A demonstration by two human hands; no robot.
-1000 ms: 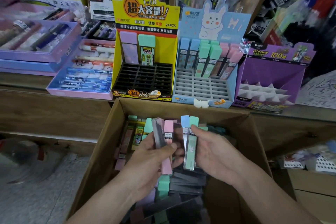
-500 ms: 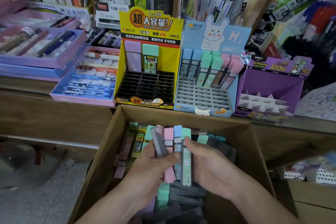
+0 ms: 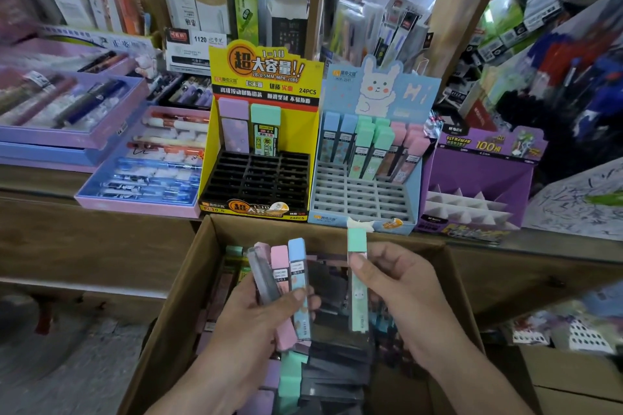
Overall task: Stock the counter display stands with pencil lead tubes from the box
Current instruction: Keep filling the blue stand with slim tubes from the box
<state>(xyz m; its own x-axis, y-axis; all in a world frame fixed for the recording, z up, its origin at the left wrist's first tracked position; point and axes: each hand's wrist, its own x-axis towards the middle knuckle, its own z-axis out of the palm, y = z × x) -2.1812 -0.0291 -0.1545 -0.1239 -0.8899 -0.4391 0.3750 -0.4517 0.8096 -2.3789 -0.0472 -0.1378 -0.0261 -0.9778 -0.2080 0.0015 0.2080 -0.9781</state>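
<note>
- The mint-capped tube (image 3: 359,303) had come away from the bunch. Half a second before, it lay flush against the others with both hands closed together over the box; now it stood alone at 3 o'clock of them, with a clear gap between.
- The right hand (image 3: 411,300) pinched this tube upright between the thumb in front and the fingers behind. The cap stood above the fingertips, just under the counter's edge.
- The left hand (image 3: 263,320) gripped the other three in a loose fan, the thumb pressed across their fronts. These were a dark grey tube (image 3: 263,273), a pink tube (image 3: 280,259) and a blue tube (image 3: 296,266).
- Both hands hung over the open cardboard box (image 3: 175,296), which lay at 6 o'clock of the stands and held many more tubes.
- The view had also tipped upward, so the stands sat lower and larger in the frame.
- I judged that sorting had given way to placing, one tube being singled out for a slot.
- The blue bunny stand (image 3: 381,91), at 12 o'clock of the right hand, already held mint tubes in its back rows, and its front slots were bare. It looked the likely home.
- The yellow stand (image 3: 263,77), at 11 o'clock, held only two tubes, and the purple stand (image 3: 482,175), at 1 o'clock, showed none. Most of the stocking seemed yet to do.
</note>
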